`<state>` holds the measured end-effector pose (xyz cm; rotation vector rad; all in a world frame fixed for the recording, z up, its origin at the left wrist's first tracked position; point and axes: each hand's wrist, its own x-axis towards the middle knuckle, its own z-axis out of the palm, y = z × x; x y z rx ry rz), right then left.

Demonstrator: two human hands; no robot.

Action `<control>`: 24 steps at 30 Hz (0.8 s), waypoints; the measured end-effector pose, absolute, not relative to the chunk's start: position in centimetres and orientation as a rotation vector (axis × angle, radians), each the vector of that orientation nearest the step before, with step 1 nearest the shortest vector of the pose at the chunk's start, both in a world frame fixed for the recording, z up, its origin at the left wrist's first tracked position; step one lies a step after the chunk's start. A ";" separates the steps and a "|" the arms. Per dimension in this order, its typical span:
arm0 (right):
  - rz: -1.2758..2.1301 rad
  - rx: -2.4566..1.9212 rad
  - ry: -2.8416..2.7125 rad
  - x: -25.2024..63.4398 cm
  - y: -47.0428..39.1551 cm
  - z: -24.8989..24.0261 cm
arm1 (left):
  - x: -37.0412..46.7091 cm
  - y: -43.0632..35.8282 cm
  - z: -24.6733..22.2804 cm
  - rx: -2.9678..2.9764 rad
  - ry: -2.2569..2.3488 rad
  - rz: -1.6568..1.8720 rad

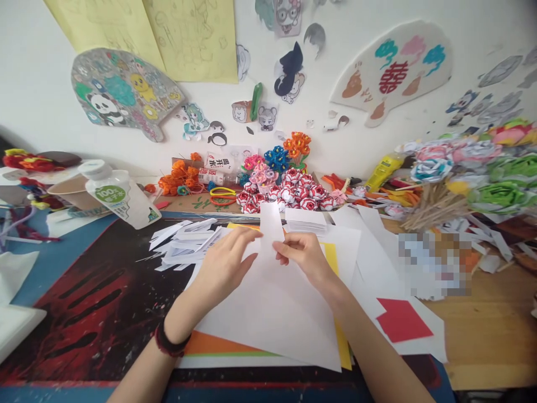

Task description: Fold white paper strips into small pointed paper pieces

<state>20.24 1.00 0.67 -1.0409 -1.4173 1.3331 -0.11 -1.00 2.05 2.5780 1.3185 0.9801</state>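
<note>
A narrow white paper strip [272, 221] stands up from the stack in front of me. My right hand [305, 257] pinches its right edge, with the thumb across the front and the other fingers curled. Beside the strip's left edge is my left hand [226, 263], thumb and fingers apart; whether its fingertips touch the paper I cannot tell. Under both hands lies a large white sheet [268, 313], on top of orange, green and yellow sheets. Behind the right hand sits a small stack of white paper pieces [306, 219].
Cut paper strips [184, 243] lie in a pile at left. A red paper piece [403, 320] rests on white sheets at right. A white bottle [121, 193] leans beside a paper cup [69, 190]. Red-and-white paper flowers [293, 193] line the back, and stemmed flowers [432, 168] crowd the right.
</note>
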 end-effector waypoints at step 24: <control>1.330 -0.954 -1.386 18.8 0.2 0.6 | 1.7 -1.3 1.6 1.857 1.423 1.270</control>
